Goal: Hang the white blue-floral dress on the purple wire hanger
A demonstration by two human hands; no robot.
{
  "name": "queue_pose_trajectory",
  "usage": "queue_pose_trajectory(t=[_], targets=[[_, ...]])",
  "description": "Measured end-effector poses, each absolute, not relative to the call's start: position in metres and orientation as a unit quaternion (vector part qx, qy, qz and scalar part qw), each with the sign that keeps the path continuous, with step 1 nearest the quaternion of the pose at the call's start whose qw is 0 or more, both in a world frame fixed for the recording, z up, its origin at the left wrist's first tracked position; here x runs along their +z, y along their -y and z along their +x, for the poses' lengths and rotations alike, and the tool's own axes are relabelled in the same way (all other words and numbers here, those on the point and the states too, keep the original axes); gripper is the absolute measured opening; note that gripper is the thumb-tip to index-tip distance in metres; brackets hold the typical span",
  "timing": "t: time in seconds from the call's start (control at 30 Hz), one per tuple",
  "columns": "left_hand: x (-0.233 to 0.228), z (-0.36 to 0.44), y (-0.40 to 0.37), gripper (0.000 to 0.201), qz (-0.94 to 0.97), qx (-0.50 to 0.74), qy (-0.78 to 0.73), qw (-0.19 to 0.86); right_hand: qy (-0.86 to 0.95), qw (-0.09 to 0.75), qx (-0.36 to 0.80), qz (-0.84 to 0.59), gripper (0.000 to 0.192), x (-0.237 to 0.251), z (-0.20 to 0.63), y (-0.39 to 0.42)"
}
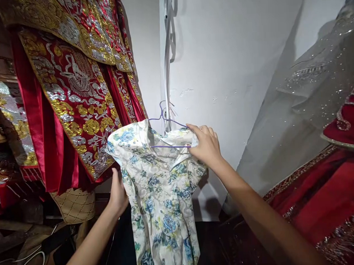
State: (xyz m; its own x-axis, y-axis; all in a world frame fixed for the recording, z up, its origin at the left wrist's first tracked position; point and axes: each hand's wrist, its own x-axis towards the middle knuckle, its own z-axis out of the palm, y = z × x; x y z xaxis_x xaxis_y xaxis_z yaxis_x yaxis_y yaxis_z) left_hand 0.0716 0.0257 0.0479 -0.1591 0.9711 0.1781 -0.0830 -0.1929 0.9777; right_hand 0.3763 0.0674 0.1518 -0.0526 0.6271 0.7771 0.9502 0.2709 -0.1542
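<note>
A white dress with blue and green flowers (162, 195) hangs in front of me on a thin purple wire hanger (167, 127). My right hand (206, 145) grips the dress's right shoulder together with the end of the hanger. My left hand (118, 193) holds the dress's left side from behind, just below its shoulder; the fingers are hidden by the cloth. The hanger's hook rises in front of the white wall corner (164, 70).
Red garments with gold and silver embroidery (75, 86) hang close on the left. A grey sequinned gown (304, 103) and a red beaded dress (329, 204) fill the right. A quilted beige bag (76, 205), boards and white cables (27, 260) lie low left.
</note>
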Motion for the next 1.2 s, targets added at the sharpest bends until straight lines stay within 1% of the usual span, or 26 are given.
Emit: queue_pose_trajectory(t=[0.07, 0.13, 0.2, 0.27, 0.37, 0.43, 0.53, 0.63, 0.73, 0.8, 0.87, 0.93, 1.07, 1.1, 1.13, 1.2], targets=[[0.02, 0.075, -0.016, 0.064, 0.418, 0.614, -0.475, 0.473, 0.678, 0.392, -0.202, -0.588, 0.079, 0.136, 0.378, -0.056], [-0.003, 0.083, -0.005, 0.062, 0.404, 0.587, -0.473, 0.518, 0.676, 0.397, -0.183, -0.593, 0.08, 0.119, 0.374, -0.04], [-0.021, 0.094, 0.006, 0.059, 0.415, 0.558, -0.467, 0.546, 0.686, 0.432, -0.147, -0.567, 0.083, 0.102, 0.367, -0.027], [-0.036, 0.107, 0.017, 0.051, 0.41, 0.564, -0.469, 0.542, 0.688, 0.512, -0.06, -0.511, 0.085, 0.086, 0.356, -0.02], [-0.057, 0.123, 0.028, 0.044, 0.387, 0.588, -0.479, 0.525, 0.642, 0.646, 0.138, -0.389, 0.081, 0.069, 0.334, -0.027], [-0.07, 0.129, 0.032, 0.046, 0.372, 0.582, -0.498, 0.524, 0.589, 0.704, 0.24, -0.318, 0.074, 0.067, 0.316, -0.039], [-0.083, 0.127, 0.032, 0.056, 0.338, 0.579, -0.527, 0.522, 0.528, 0.748, 0.32, -0.242, 0.067, 0.074, 0.287, -0.051], [-0.086, 0.119, 0.032, 0.063, 0.299, 0.588, -0.534, 0.529, 0.532, 0.723, 0.399, -0.186, 0.059, 0.077, 0.262, -0.04], [-0.084, 0.113, 0.039, 0.062, 0.286, 0.577, -0.535, 0.546, 0.503, 0.69, 0.483, -0.194, 0.04, 0.053, 0.251, -0.006], [-0.083, 0.111, 0.046, 0.06, 0.279, 0.571, -0.54, 0.552, 0.447, 0.71, 0.482, -0.253, 0.026, 0.021, 0.253, 0.019], [-0.085, 0.11, 0.052, 0.059, 0.268, 0.563, -0.557, 0.548, 0.393, 0.737, 0.437, -0.333, 0.016, -0.012, 0.26, 0.039], [-0.087, 0.11, 0.057, 0.059, 0.266, 0.548, -0.58, 0.541, 0.396, 0.7, 0.443, -0.397, 0.017, -0.035, 0.268, 0.05], [-0.086, 0.114, 0.061, 0.06, 0.281, 0.534, -0.587, 0.541, 0.524, 0.526, 0.489, -0.458, 0.037, -0.044, 0.276, 0.049], [-0.084, 0.116, 0.061, 0.06, 0.283, 0.537, -0.58, 0.543, 0.544, 0.501, 0.488, -0.463, 0.04, -0.043, 0.276, 0.047], [-0.082, 0.118, 0.062, 0.061, 0.285, 0.541, -0.573, 0.546, 0.552, 0.491, 0.482, -0.471, 0.042, -0.042, 0.274, 0.045], [-0.076, 0.123, 0.063, 0.062, 0.291, 0.544, -0.563, 0.55, 0.538, 0.501, 0.47, -0.489, 0.042, -0.044, 0.269, 0.042]])
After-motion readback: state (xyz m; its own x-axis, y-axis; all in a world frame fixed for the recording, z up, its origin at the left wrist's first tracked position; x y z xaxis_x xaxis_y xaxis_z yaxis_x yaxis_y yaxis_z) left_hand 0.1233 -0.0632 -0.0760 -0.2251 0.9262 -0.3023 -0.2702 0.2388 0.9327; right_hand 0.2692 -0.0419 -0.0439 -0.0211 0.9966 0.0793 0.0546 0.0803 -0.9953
